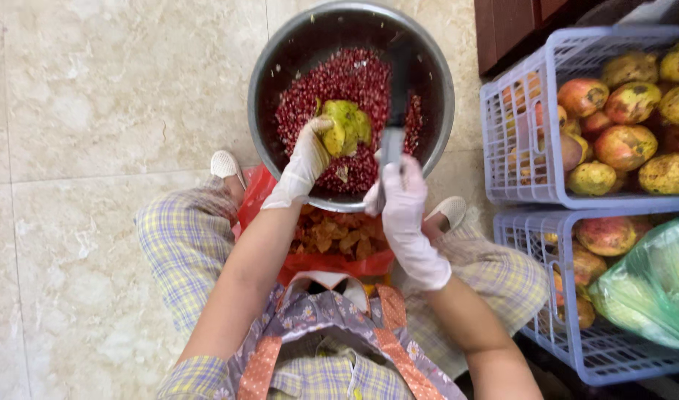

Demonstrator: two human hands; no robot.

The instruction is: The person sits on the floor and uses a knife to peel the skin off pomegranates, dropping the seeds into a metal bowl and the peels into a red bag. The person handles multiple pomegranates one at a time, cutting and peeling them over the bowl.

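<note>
floor [95, 111] — marble tiles | metal bowl [269, 63] | two lilac crates [502, 126]

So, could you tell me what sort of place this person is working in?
Probably a home kitchen or a small food-prep area: a tiled floor, a metal bowl of pomegranate seeds set on it, and plastic crates full of whole pomegranates alongside.

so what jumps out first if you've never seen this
The metal bowl heaped with red pomegranate seeds, top centre on the tiled floor. Over it, the gloved left hand grips a pomegranate piece, the right hand a dark tool. At right, lavender crates of whole pomegranates.
</note>
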